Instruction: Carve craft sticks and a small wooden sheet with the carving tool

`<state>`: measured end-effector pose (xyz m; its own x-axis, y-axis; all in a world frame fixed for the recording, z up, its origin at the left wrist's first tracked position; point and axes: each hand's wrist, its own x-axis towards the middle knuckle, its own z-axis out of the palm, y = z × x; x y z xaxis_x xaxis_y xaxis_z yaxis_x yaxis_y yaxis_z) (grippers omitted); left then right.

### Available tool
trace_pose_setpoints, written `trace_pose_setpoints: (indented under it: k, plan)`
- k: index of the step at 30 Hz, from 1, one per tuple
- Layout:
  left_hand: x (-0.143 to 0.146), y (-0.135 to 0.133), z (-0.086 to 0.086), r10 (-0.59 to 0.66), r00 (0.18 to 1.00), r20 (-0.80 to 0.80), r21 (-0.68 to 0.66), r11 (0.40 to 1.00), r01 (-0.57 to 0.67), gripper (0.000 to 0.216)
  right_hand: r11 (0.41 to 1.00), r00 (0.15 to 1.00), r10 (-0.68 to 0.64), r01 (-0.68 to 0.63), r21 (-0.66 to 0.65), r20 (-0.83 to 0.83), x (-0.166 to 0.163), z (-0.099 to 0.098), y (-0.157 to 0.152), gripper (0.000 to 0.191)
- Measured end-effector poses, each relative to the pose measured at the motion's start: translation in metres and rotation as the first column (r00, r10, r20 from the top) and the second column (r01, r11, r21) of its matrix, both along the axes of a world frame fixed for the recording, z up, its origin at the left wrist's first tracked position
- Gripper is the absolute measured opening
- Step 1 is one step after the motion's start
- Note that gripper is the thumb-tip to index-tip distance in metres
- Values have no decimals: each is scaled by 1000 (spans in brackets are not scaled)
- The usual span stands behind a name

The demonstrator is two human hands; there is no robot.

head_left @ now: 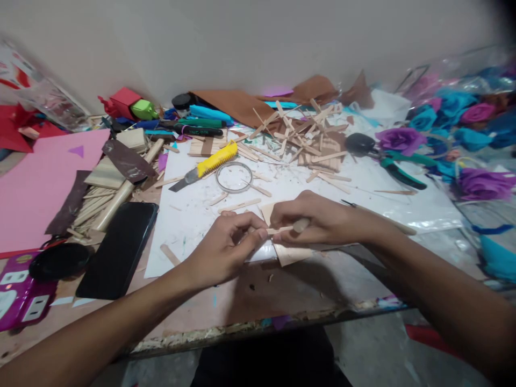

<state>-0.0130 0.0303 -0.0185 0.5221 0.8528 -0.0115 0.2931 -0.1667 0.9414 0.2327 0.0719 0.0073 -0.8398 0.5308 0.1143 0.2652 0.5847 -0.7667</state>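
Note:
My left hand (226, 244) and my right hand (316, 217) meet over the front middle of the table, both closed in a pinch on a thin wooden craft stick (282, 229) held level between them. A small flat panel of joined sticks (288, 251) lies just under the hands, partly hidden by my fingers. My right hand seems also to hold a pale rounded tool end near its thumb; I cannot make it out.
On the white sheet (193, 215): a yellow utility knife (205, 165), a tape ring (234, 177), a pile of craft sticks (306, 137). Black phone (119, 247), pink paper (36, 188) at left. Green pliers (399, 169), paper flowers (479, 180) at right.

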Motion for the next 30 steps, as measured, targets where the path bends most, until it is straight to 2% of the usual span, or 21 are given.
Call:
trace_pose_setpoints:
  k: [12,17,24,30]
  plan:
    - [1,2,8,1,1000,20,-35,999,-1,21,990,997,72,-69,121,-23,-5,2,-3,8]
    - [1,2,9,14,1000,22,-60,998,-12,21,988,997,71,-70,136,-1,-6,3,-4,15]
    - [-2,1,9,41,997,65,-180,983,-29,23,977,998,68,-65,202,-8,-6,6,-7,16]
    - [0,3,13,69,994,83,-271,961,-44,23,981,997,73,-66,183,-28,-3,6,-6,13]
